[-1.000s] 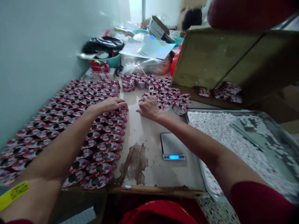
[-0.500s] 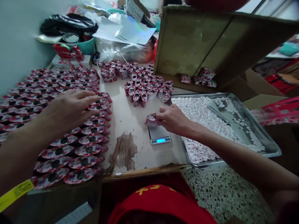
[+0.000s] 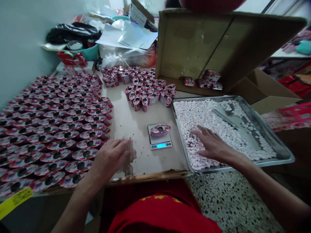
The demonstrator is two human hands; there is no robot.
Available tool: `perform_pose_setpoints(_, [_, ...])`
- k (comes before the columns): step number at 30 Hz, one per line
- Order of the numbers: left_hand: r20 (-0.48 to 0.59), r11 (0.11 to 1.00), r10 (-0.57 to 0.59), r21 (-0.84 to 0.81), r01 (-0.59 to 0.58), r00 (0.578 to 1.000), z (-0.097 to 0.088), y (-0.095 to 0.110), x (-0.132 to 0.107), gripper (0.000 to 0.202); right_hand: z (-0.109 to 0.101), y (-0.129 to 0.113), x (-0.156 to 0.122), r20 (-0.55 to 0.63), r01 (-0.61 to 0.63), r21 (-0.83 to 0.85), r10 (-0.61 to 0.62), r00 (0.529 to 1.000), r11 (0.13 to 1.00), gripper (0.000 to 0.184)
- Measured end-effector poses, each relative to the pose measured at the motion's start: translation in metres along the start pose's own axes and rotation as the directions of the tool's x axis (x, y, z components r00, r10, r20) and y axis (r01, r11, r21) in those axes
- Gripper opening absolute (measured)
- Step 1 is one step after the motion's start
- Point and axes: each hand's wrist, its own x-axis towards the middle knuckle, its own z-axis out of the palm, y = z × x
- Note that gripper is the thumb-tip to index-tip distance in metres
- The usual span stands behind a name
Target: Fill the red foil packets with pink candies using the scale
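One red-and-white pouch with a dark round hole in its top stands on a small digital scale, whose display glows blue. My right hand is over the metal tray, fingers spread at the small white candy-like pieces; whether it touches them I cannot tell. Near the table's front edge my left hand hovers or rests with fingers stretched out, holding nothing. Left of it, many similar pouches stand upright in close rows.
More pouches cluster at the table's back middle. A cardboard box lies on its side behind the tray, with several packets inside. A flat metal scraper lies in the tray. A tape dispenser sits at the back left.
My right hand has let go of the pouch on the scale and moved right over the tray. My left hand has come from above the pouch rows toward the table's front middle.
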Motion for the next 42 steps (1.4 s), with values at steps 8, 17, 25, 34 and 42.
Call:
perform_pose_setpoints(8, [-0.063,0.927,-0.211,-0.328,0.179,0.975,0.031,0.012,0.020,0.036,0.041,0.030,0.001,-0.009,0.143,-0.240,-0.149,0.989,0.960,0.034])
perform_pose_setpoints(17, [-0.121,0.890,-0.269,-0.411,0.198,0.955,0.051,0.042,0.064,0.061,0.027,0.048,0.030,0.069,-0.286,0.568,0.301,0.951,0.772,0.031])
perform_pose_setpoints(25, [-0.098,0.874,-0.230,-0.459,0.161,0.968,0.085,0.061,0.097,0.057,0.001,0.061,0.028,0.331,-0.115,0.833,0.320,0.888,-0.541,0.019])
perform_pose_setpoints(34, [-0.286,0.909,0.244,-0.266,-0.321,0.927,0.067,0.122,0.155,0.040,-0.001,0.021,0.042,0.139,0.184,0.396,0.256,0.957,-0.900,0.021])
perform_pose_setpoints(42, [-0.081,0.800,-0.014,-0.598,-0.037,0.997,0.100,0.176,0.185,0.036,-0.040,0.002,0.072,-0.096,0.431,0.559,0.461,0.882,-0.709,0.028])
